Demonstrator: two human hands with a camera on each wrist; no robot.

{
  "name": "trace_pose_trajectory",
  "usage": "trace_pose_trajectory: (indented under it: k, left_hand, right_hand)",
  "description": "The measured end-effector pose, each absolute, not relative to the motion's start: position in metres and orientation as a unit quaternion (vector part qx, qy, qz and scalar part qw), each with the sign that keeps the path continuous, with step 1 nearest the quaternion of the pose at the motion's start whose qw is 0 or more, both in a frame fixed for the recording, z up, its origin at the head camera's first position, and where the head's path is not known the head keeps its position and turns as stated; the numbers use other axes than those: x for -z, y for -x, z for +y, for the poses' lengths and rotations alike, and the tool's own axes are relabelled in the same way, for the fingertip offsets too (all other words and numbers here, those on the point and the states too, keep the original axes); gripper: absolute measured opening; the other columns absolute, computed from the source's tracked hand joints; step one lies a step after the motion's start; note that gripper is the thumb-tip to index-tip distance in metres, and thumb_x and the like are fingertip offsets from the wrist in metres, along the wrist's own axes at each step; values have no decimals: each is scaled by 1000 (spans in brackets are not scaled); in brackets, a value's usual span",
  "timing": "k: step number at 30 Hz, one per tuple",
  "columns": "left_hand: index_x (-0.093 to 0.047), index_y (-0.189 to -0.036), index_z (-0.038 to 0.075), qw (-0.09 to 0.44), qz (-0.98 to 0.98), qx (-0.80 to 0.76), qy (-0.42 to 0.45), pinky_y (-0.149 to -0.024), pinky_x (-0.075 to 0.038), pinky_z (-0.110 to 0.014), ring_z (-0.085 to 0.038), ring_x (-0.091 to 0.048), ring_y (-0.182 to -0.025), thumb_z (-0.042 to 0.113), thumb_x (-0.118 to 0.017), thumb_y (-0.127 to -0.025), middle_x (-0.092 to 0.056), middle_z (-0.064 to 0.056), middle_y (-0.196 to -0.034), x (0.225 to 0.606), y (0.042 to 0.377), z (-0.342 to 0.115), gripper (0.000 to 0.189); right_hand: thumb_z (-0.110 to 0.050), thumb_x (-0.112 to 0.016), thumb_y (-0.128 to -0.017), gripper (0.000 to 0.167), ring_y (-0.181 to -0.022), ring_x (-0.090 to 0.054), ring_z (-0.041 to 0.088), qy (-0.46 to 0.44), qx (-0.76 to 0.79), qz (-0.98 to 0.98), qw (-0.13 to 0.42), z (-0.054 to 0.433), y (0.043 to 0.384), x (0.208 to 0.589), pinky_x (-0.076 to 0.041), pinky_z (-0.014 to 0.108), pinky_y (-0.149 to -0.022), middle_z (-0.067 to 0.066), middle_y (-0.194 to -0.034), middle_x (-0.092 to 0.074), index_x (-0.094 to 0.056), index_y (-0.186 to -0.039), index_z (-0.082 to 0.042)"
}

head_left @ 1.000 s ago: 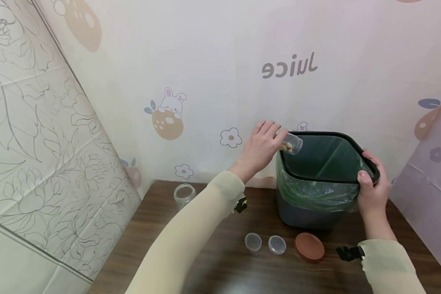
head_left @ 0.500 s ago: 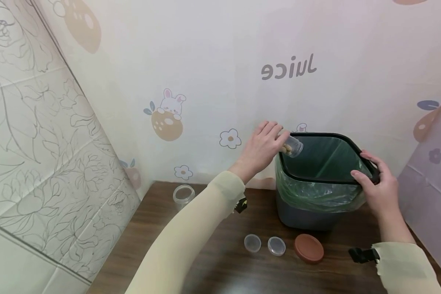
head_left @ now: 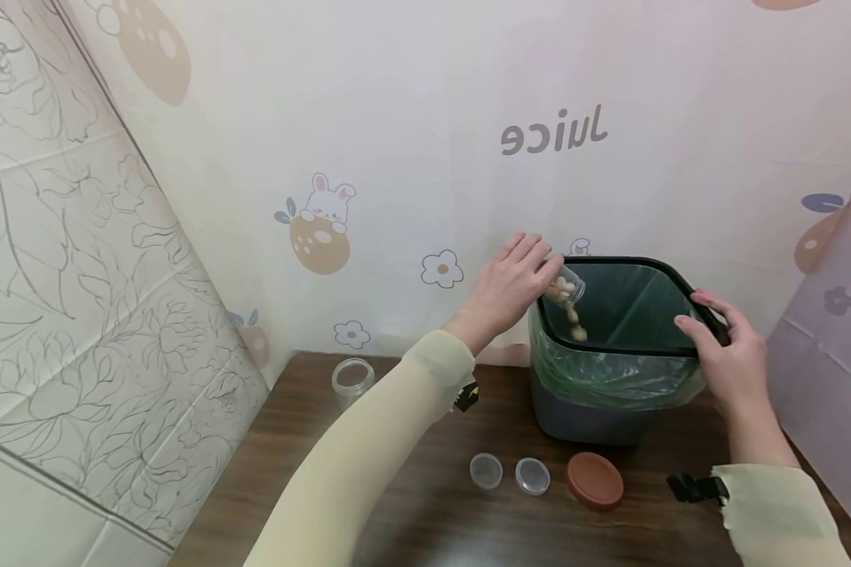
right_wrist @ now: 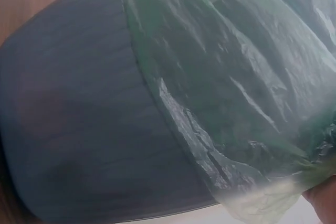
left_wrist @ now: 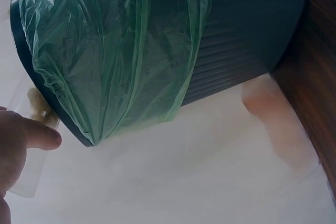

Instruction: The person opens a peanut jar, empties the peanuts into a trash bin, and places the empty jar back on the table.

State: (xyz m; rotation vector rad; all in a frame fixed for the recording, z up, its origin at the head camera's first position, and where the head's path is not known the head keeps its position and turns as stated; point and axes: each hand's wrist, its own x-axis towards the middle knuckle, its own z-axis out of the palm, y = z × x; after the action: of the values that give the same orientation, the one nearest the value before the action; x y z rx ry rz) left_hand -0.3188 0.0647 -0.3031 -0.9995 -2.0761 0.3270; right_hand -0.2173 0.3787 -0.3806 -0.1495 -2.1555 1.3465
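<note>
My left hand (head_left: 505, 287) holds a small clear jar (head_left: 574, 282) tipped mouth-down over the left rim of a dark trash bin (head_left: 596, 413). Several pale, nut-like pieces (head_left: 571, 313) spill from its mouth into the bin; more are still inside. In the left wrist view, the thumb (left_wrist: 42, 135) presses on the jar beside the bin's edge. A green plastic liner (head_left: 610, 378) is folded over the bin's black rim. At the right corner my right hand (head_left: 737, 358) grips that rim, thumb over the opening. The bin's floor is hidden.
Two small clear lids (head_left: 485, 471) and a round reddish-brown lid (head_left: 595, 480) lie on the dark wooden table (head_left: 425, 504) in front of the bin. An open clear jar (head_left: 352, 378) stands at the left, partly behind my left forearm. A patterned wall covering (head_left: 397, 157) rises behind.
The small jar has tipped further, and pieces now fall out of it into the bin. My right hand has shifted on the rim, its thumb moving from the outer side to over the opening.
</note>
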Motion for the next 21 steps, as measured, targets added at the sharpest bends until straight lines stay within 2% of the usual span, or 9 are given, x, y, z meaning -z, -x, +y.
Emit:
trace_pose_trajectory:
  k: [6, 11, 15, 21]
  left_hand:
    - [-62, -152, 19, 393, -819, -130, 396, -131, -27, -41, -24, -50, -149, 9, -64, -109, -62, -4, -151, 303, 320, 64, 44]
    - [-63, -150, 19, 391, -818, -131, 402, -131, -27, -43, -25, -49, -151, 10, -65, -109, -62, -4, -151, 301, 320, 65, 42]
    - [-65, -146, 20, 399, -805, -140, 417, -130, -30, -44, -26, -48, -152, 10, -60, -111, -63, -4, -149, 298, 319, 67, 36]
    - [-64, -145, 20, 413, -776, -170, 445, -130, -29, -42, -27, -47, -153, 3, -46, -114, -61, -4, -152, 295, 314, 74, 40]
  right_hand:
    - [-26, -72, -105, 52, -141, -44, -6, 59, -513, -802, 300, 376, 217, 382, -34, 7, -105, -19, -158, -57, -63, -155, -20]
    - [-28, -71, -105, 53, -142, -43, -7, 59, -509, -807, 295, 377, 215, 383, -32, 10, -107, -22, -159, -56, -62, -157, -23]
    - [-28, -71, -105, 54, -143, -42, -6, 57, -508, -809, 291, 379, 215, 384, -33, 9, -105, -22, -160, -54, -61, -158, -24]
    - [-28, -70, -105, 56, -147, -38, -6, 56, -503, -813, 289, 379, 216, 386, -30, 14, -111, -22, -162, -52, -58, -160, -24]
